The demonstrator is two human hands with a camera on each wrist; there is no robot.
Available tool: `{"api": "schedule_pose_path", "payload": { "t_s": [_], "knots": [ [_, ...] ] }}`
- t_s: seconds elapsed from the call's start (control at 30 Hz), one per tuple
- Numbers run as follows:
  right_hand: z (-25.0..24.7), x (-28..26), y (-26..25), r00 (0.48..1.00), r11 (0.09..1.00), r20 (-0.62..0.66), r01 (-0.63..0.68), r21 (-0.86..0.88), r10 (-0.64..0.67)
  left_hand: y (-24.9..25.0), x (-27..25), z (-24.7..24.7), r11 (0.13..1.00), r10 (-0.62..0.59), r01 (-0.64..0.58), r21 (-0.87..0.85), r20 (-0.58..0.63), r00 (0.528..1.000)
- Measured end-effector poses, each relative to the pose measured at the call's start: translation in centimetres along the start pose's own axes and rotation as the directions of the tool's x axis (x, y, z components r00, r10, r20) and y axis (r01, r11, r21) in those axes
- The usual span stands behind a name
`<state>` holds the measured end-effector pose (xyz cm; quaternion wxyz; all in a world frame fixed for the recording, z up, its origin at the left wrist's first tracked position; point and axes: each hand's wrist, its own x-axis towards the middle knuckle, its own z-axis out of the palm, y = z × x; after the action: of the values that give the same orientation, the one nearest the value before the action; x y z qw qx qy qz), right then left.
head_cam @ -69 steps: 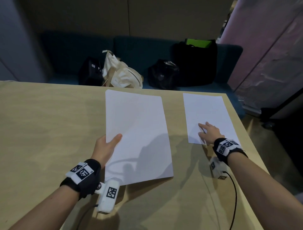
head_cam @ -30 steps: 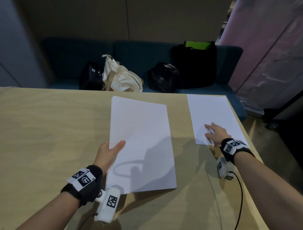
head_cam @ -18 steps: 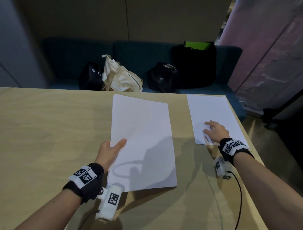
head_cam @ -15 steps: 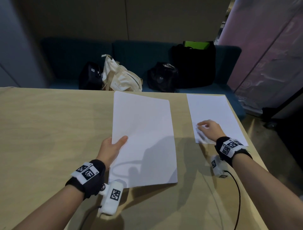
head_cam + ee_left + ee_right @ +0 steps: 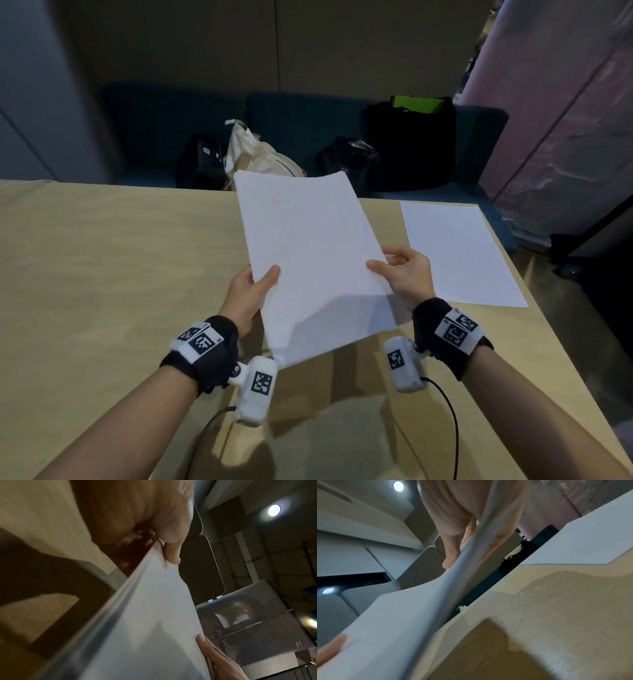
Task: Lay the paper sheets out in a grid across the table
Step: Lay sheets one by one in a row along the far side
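A: The stack and sheet are plain white; the tabletop is pale tan wood grain.
B: Wrist bands are black with black-and-white square markers. The sofa is dark teal, one bag cream.

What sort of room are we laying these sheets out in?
Probably an office lounge or meeting nook: a light wooden table stands against a dark teal upholstered bench with several bags on it, and round recessed ceiling lights shine overhead.
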<state>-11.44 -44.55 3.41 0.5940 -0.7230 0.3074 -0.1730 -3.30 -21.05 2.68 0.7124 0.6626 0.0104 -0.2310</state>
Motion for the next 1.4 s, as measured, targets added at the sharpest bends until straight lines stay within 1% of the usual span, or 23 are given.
{"api": "schedule_pose_path", "payload": {
  "t_s": [0.03,0.1,0.17,0.3,0.43,0.5,0.57,0.6,0.67,0.8,0.93,1.03,1.1,1.17,1.23,1.33,1.4],
  "knots": [
    [0.2,0.1,0.0,0.999,1.000,-0.038,-0.002,-0.020,0.001,0.0,-0.1,-0.1,1.000,-0.003,0.003,-0.009,0.018,1.000],
    [0.9,0.0,0.0,0.998,0.998,-0.061,0.013,-0.061,-0.017,0.1,-0.4,-0.2,1.000,0.001,0.000,-0.018,0.038,0.999],
    [1.6,-0.4,-0.3,0.996,0.997,-0.069,0.051,-0.058,-0.055,0.2,-0.5,-0.4,1.000,0.012,-0.012,-0.013,0.016,1.000],
    [2.5,-1.0,-0.5,0.997,0.997,-0.024,0.073,-0.010,-0.073,0.3,-0.3,-1.4,1.000,0.009,-0.010,-0.014,-0.060,0.998],
    [3.1,-1.3,-0.8,0.996,0.996,0.009,0.084,0.006,-0.084,0.4,-0.2,-2.5,1.000,0.010,-0.012,-0.015,-0.092,0.996],
    [3.4,-1.2,-1.2,0.997,0.995,-0.043,0.067,0.072,-0.064,0.5,-0.2,-2.9,1.000,0.014,-0.016,-0.025,-0.101,0.995],
    [3.7,-0.9,-1.4,0.991,0.994,-0.127,0.055,0.090,-0.043,0.7,-0.1,-3.3,0.999,0.017,-0.021,-0.034,-0.114,0.993],
    [3.8,-0.8,-1.5,0.989,0.995,-0.142,0.052,0.089,-0.039,0.8,-0.1,-3.5,0.999,0.019,-0.024,-0.038,-0.122,0.992],
    [4.2,-0.6,-1.7,0.991,0.994,-0.127,0.049,0.093,-0.037,1.0,0.0,-4.0,0.999,0.021,-0.027,-0.038,-0.141,0.990],
    [4.7,-0.2,-1.6,0.995,0.993,-0.066,0.085,0.078,-0.080,1.2,0.2,-4.9,0.999,0.010,-0.015,-0.031,-0.163,0.986],
    [5.2,0.3,-1.3,0.997,0.995,-0.012,0.082,0.061,-0.082,1.4,0.4,-5.4,0.999,0.020,-0.025,-0.032,-0.170,0.985],
    [5.4,0.9,-1.3,0.997,0.996,-0.008,0.081,0.022,-0.081,1.6,0.5,-5.7,0.999,0.033,-0.039,-0.028,-0.188,0.982],
    [5.2,1.7,-1.0,0.997,0.998,-0.047,0.065,-0.028,-0.066,1.7,0.5,-6.0,0.999,0.039,-0.046,-0.028,-0.199,0.979],
    [4.8,2.7,-0.7,0.991,0.998,-0.131,0.032,-0.052,-0.039,1.8,0.6,-6.5,0.999,0.040,-0.047,-0.027,-0.211,0.977],
    [4.4,3.9,-0.3,0.978,0.995,-0.203,0.019,-0.098,-0.039,2.0,0.6,-7.2,0.999,0.039,-0.046,-0.025,-0.229,0.973],
    [4.0,5.5,0.5,0.961,0.981,-0.274,-0.021,-0.190,-0.033,2.0,0.7,-8.5,0.999,0.039,-0.046,-0.023,-0.259,0.965],
    [3.9,6.7,1.1,0.955,0.967,-0.296,-0.073,-0.244,-0.002,2.1,0.7,-9.4,0.998,0.038,-0.051,-0.038,-0.280,0.959]
  ]
}}
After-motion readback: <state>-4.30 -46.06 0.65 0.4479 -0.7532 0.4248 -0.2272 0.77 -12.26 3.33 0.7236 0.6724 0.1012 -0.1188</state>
